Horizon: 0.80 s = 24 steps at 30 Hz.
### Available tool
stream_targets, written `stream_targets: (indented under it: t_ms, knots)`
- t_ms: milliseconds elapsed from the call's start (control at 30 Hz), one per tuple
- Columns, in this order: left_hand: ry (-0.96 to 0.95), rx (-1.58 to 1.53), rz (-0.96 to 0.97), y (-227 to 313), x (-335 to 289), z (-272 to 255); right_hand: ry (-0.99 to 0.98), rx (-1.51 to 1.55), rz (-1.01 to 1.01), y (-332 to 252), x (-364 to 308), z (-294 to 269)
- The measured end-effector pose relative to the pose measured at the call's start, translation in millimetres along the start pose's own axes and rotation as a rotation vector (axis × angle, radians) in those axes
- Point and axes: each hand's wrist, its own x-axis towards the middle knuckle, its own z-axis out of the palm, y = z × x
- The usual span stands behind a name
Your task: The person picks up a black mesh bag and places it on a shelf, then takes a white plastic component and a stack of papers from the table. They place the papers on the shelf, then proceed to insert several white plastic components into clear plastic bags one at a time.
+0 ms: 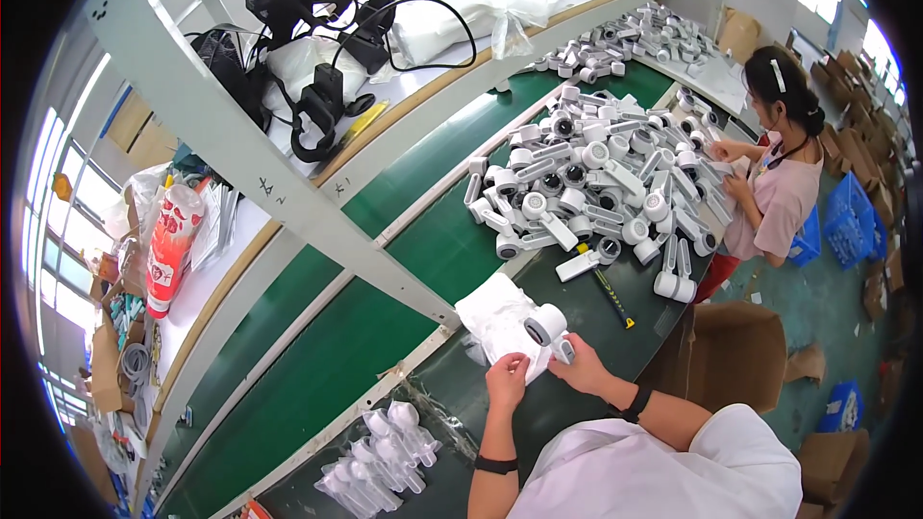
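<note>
My right hand [577,367] is closed round the handle of a white handheld fan [546,324], whose thick round head points up and away from me. My left hand [507,381] pinches the near edge of a white plastic bag [495,319], part of a flat pile beneath the fan. Left of my left arm lie several bagged fans [380,457] in clear plastic, side by side on the dark bench. Just beyond my right hand are a yellow and black cutter knife [615,300] and a single white fan [577,266].
A large heap of loose white fans [596,168] covers the far bench. A co-worker [774,173] stands at its right. A green conveyor belt [317,336] runs along the left, under a shelf post [279,192]. An open cardboard box [735,351] stands by my right arm.
</note>
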Motion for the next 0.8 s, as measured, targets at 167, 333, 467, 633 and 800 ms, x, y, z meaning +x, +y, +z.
stream_targets:
  t_ms: [167,333,467,633,800]
  knots:
    - [-0.001,-0.16,0.02,-8,4,-2,0.007,-0.116,-0.039,-12,0,10]
    - [0.07,-0.101,0.116,11,5,-3,0.102,-0.279,-0.147,-13,6,18]
    - [0.064,-0.283,0.103,13,8,-7,0.082,-0.274,-0.125,-25,7,26]
    - [0.006,-0.606,0.024,24,5,-10,0.127,-0.239,-0.046,-28,6,31]
    - [0.05,-0.832,-0.047,20,2,-9,0.137,-0.131,-0.062,-23,9,32]
